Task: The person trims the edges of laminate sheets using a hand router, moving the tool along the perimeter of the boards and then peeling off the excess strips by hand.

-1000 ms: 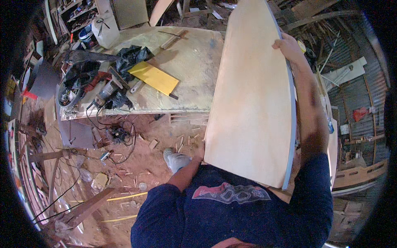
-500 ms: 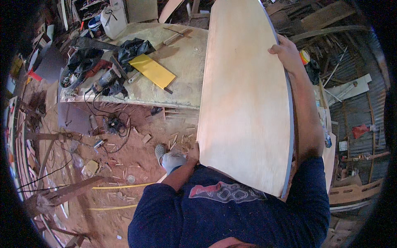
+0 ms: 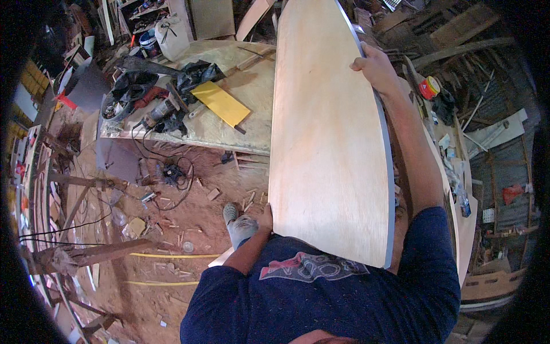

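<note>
A large pale plywood panel [image 3: 329, 137] with one straight side and one curved side stretches away from my chest. Grey-blue edging runs along its curved right side. My right hand [image 3: 376, 67] grips that curved edge near the far end, thumb on the face and fingers hidden beneath. At the near left corner, my left hand [image 3: 265, 218] holds the straight edge; its fingers are mostly out of sight behind the panel. The panel's near end rests close against my dark blue shirt [image 3: 321, 292].
A worktable [image 3: 246, 135] on the left carries a yellow board [image 3: 220, 103], a corded power tool [image 3: 153, 113] and black plastic bags [image 3: 200, 73]. Wood scraps and a cable [image 3: 186, 180] lie on the earth floor. A red-and-yellow tub [image 3: 429, 88] stands on a bench at right.
The panel and both hands have shifted slightly left in view, the far end most. More of the right-hand bench and the tub now shows. Both hands keep their hold.
</note>
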Tool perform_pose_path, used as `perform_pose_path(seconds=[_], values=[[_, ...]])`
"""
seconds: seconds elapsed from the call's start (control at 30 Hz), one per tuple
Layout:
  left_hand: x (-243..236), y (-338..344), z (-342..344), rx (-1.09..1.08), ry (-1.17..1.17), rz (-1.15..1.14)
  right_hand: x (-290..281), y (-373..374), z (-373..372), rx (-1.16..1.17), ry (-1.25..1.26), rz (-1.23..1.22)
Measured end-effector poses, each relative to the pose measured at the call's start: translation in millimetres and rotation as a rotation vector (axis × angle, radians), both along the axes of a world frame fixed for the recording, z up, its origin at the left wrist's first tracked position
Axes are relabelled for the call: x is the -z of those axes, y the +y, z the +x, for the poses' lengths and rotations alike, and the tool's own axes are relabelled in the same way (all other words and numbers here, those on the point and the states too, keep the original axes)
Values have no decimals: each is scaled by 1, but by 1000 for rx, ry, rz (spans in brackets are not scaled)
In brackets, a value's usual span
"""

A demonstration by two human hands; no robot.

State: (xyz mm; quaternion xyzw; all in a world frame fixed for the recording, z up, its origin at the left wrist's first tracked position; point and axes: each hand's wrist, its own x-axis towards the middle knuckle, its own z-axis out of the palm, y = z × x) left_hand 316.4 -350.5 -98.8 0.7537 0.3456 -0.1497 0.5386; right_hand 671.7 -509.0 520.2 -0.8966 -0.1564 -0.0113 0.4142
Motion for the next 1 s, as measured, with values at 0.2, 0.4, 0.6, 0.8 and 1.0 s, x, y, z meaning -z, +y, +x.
perform_pose_path(seconds=[0.2, 0.4, 0.6, 0.8, 1.0], values=[[-39, 14, -1, -30, 45, -59, 18, -38, 10, 36, 36, 118], [-116, 41, 2, 50, 124, 142, 59, -113, 25, 84, 65, 286], [-117, 84, -14, -131, 75, 209, 110, -188, 16, 234, 192, 206], [-161, 80, 0, -130, 272, 374, 246, -254, -14, 428, 444, 444], [-160, 104, 2, -13, 233, 606, 397, -273, -29, 593, 629, 437]])
